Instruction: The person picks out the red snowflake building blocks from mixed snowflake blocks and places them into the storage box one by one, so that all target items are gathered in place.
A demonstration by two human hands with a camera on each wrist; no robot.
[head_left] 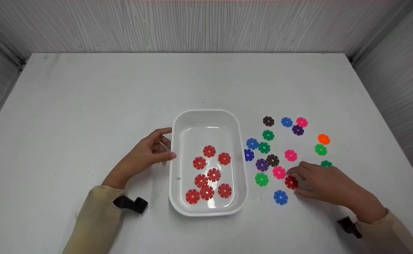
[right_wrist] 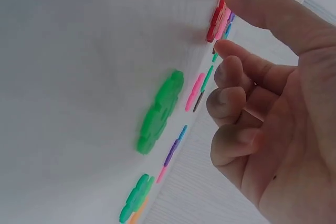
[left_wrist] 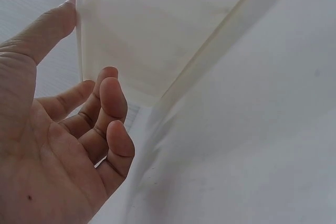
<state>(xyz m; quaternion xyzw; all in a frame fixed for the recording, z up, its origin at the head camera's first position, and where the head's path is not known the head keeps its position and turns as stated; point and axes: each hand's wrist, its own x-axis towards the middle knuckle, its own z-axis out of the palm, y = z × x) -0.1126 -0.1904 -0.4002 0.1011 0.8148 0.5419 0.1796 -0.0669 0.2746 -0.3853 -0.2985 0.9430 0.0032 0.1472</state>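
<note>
Left of the white plastic tray (head_left: 243, 183), my left hand (head_left: 146, 151) holds its rim, the thumb over the edge and the index finger against the side. The other fingers curl below the rim in the left wrist view. Several red snowflake discs (head_left: 224, 191) lie in the tray. To the right, my right hand (head_left: 328, 185) is low over the table, thumb and index fingertips at opposite edges of a dark red snowflake disc (head_left: 291, 182). The right wrist view shows the thumb on this disc (right_wrist: 215, 19). A pink disc (head_left: 279, 172) lies beside it.
Right of the tray, loose discs are scattered: a blue disc (head_left: 280, 197), a light green disc (head_left: 261, 179), an orange disc (head_left: 323, 139) and several others. One green disc (head_left: 326, 163) is partly hidden by my right hand. Wood-patterned panels (head_left: 192, 28) border the white table (head_left: 97, 91).
</note>
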